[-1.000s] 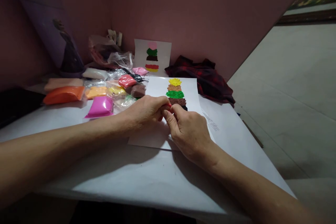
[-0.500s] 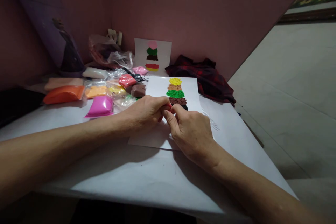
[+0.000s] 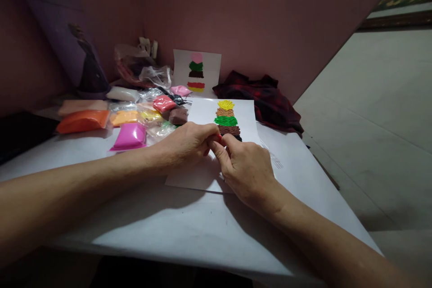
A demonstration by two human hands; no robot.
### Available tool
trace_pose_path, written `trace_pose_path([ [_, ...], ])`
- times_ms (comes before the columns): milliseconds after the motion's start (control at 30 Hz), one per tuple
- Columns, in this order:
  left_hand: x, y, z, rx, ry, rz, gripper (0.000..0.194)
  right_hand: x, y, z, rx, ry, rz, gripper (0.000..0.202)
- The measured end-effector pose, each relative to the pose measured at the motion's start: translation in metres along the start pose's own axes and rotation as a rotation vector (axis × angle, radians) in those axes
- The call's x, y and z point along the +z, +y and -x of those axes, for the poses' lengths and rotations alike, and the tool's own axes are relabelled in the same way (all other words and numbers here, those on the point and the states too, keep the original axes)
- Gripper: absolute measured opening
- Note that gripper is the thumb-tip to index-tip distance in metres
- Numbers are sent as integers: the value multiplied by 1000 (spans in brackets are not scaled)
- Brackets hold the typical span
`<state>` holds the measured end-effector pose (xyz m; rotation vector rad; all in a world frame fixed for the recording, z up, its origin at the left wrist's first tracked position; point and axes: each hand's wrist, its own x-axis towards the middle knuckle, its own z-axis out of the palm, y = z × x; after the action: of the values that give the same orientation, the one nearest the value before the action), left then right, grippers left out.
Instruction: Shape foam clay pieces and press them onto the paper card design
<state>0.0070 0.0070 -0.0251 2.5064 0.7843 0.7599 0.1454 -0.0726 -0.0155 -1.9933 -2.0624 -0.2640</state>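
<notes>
Red clay (image 3: 220,136) over middle of paper sheet (image 3: 192,177), mostly hidden by fingers; long axis unclear. Left hand (image 3: 191,141) pinches clay from sheet's left side, right hand (image 3: 249,168) from its right; both grips closed, neither nearer.

Dusky pink walls (image 3: 236,13) (dimly lit) rise behind a white-covered table (image 3: 189,229), beside pale floor tiles (image 3: 378,130)
</notes>
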Motion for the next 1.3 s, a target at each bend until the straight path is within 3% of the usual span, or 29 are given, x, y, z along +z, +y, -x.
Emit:
trace_pose_path([
  [133, -2, 1, -2, -17, -2, -4, 10, 0, 0, 0, 8, 19, -40, 35],
  [333, -5, 3, -2, -4, -11, 31, 15, 1, 0, 1, -10, 79, -244, 25],
  [733, -7, 6, 1, 3, 6, 6, 15, 4, 4, -1, -116, 301, -535, 13],
  [1067, -7, 7, 1, 24, 34, 133, 26, 3, 4, 0, -161, 379, -608, 7],
  [1300, -7, 9, 3, -2, 3, 292, 22, 3, 4, -1, -152, 412, -609, 6],
])
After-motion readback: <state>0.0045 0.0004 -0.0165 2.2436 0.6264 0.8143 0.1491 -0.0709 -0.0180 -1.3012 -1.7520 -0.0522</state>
